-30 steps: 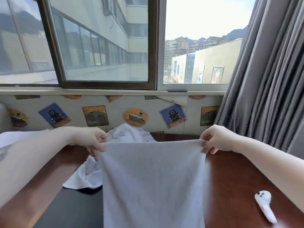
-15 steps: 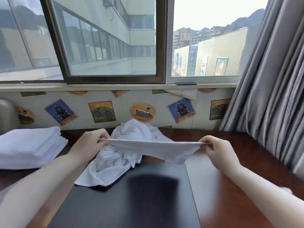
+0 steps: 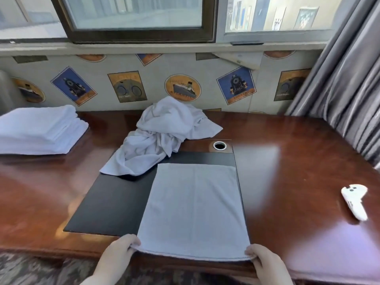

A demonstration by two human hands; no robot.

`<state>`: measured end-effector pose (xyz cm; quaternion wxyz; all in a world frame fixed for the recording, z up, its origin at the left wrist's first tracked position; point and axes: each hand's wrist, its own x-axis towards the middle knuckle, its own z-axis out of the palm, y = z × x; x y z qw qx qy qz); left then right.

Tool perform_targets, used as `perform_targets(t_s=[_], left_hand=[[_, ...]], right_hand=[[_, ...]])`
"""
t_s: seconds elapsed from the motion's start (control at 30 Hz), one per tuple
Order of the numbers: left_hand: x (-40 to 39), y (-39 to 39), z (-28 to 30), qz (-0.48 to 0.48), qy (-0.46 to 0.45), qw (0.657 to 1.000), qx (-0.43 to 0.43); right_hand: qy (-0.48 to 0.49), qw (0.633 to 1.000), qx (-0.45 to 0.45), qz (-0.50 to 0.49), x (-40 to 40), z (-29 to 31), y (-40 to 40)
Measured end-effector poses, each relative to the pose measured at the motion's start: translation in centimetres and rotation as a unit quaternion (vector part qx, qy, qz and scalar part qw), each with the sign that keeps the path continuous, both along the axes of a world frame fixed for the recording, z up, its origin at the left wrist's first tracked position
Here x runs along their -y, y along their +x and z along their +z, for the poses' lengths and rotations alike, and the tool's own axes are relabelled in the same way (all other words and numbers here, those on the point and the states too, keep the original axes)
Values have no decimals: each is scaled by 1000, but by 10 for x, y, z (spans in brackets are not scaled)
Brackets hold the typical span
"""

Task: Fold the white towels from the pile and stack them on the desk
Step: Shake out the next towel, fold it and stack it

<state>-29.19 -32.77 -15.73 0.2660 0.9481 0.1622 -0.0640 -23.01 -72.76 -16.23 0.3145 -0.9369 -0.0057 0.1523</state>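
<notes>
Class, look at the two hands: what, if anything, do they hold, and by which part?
The flat white towel, by its two near corners: left hand on the left one, right hand on the right.

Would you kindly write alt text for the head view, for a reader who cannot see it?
Both hands, left and right, pinch the near corners of a white towel lying flat on a desk. A crumpled pile lies behind it; a folded stack sits far left.
</notes>
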Motion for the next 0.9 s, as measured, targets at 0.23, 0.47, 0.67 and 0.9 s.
perform_targets(t_s=[0.23,0.47,0.67,0.9], left_hand=[[2,-21,-12,-20,21,999,-19],[11,-40,-10,-22,-17,999,-45],[10,-47,6,1,-91,996,-13],[4,21,31,118,-286,950,27]], right_hand=[[-96,992,56,66,12,1,-16],[-64,991,32,114,32,-1,-23],[40,993,-14,110,49,1,-14],[240,969,-46,-42,31,14,47]])
